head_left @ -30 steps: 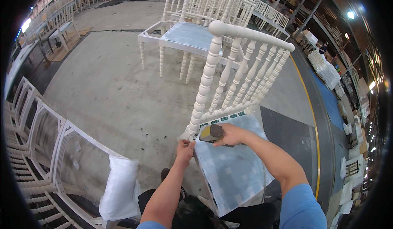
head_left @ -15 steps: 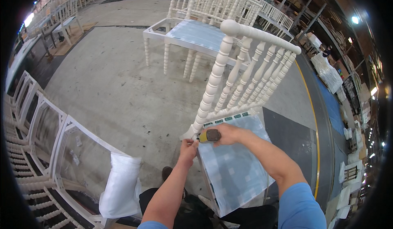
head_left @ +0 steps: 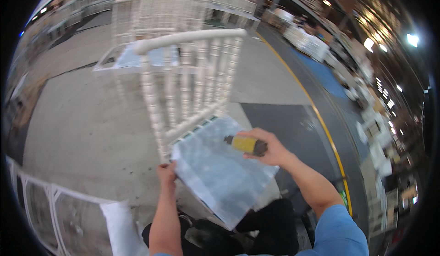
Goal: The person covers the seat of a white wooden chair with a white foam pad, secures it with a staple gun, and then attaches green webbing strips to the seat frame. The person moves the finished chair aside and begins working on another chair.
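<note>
My right hand [head_left: 269, 149] is wrapped round a yellow and black power driver [head_left: 245, 144], held above the seat with its dark tip toward the left. Below it a pale blue and white checked cover [head_left: 215, 178] lies over the seat of a white chair, whose back [head_left: 190, 38] has turned, beaded spindles. At the seat's left rear corner, by the foot of the back post [head_left: 153, 105], my left hand [head_left: 167, 172] is closed. Blur hides what its fingers pinch, if anything. Small green pieces [head_left: 197, 128] line the seat's rear edge.
Another white chair [head_left: 151, 66] with a blue-covered seat stands ahead, more behind it. White frames [head_left: 50, 189] and a wrapped white roll [head_left: 120, 226] are at lower left. A dark mat [head_left: 284, 123] and a yellow floor line [head_left: 316, 109] run along the right.
My right hand has lifted the power driver from the seat corner and swung it right over the seat. My left hand stays at the corner. The whole view has turned right.
</note>
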A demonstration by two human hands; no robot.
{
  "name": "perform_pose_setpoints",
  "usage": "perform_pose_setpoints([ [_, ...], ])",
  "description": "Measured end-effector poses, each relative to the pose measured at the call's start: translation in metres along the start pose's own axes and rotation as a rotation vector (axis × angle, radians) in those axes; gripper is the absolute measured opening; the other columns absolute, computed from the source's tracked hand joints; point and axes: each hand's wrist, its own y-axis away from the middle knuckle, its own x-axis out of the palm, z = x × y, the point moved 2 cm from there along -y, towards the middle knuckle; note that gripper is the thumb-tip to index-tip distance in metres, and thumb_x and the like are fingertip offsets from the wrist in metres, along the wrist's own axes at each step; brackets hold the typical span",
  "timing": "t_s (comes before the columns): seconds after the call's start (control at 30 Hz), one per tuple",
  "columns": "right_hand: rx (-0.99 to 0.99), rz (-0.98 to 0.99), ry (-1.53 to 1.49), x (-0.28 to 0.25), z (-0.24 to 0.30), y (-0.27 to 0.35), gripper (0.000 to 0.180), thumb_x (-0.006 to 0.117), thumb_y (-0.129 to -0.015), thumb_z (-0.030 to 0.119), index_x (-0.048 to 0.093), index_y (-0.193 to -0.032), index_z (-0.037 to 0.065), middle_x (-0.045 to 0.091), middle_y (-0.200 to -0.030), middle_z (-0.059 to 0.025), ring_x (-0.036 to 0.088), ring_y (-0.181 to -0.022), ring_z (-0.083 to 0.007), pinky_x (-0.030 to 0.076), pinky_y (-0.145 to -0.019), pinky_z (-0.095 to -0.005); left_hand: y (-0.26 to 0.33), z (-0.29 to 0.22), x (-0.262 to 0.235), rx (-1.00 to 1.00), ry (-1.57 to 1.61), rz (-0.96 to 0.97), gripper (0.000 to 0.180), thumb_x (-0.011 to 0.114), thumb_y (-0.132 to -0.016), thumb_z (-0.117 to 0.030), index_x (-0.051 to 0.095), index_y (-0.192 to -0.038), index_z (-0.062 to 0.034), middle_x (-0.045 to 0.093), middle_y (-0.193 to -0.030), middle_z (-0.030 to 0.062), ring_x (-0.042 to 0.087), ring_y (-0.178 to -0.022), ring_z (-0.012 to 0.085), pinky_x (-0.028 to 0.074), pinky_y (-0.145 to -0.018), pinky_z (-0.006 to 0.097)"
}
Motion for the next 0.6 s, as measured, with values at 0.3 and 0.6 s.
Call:
perform_pose_setpoints([
  [0.3, 0.521, -1.239, -0.293, -0.219, 0.084, 0.371, 0.038, 0.087, -0.094, 0.028, 0.071, -0.120, 0.005, 0.071, -0.097, -0.0031, 0.070, -0.077, -0.0173, 0.058, -0.067, -0.0359, 0.055, -0.011, 0.048, 0.111, 0.244, 0.341, 0.050, 0.072, -0.101, -0.030, 0.066, -0.135, 0.0064, 0.072, -0.128, 0.0206, 0.073, -0.112, 0.0345, 0.062, -0.089, 0.050],
  [0.6, 0.920, -1.576, -0.542, -0.190, 0.034, 0.616, 0.036, 0.084, -0.098, 0.034, 0.071, -0.120, 0.008, 0.071, -0.097, -0.0048, 0.062, -0.065, -0.0174, 0.052, -0.054, -0.0380, 0.139, -0.001, 0.060, 0.205, -0.390, -0.017, 0.051, 0.066, -0.104, -0.026, 0.058, -0.142, 0.0072, 0.068, -0.134, 0.0211, 0.067, -0.116, 0.0317, 0.054, -0.094, 0.044],
])
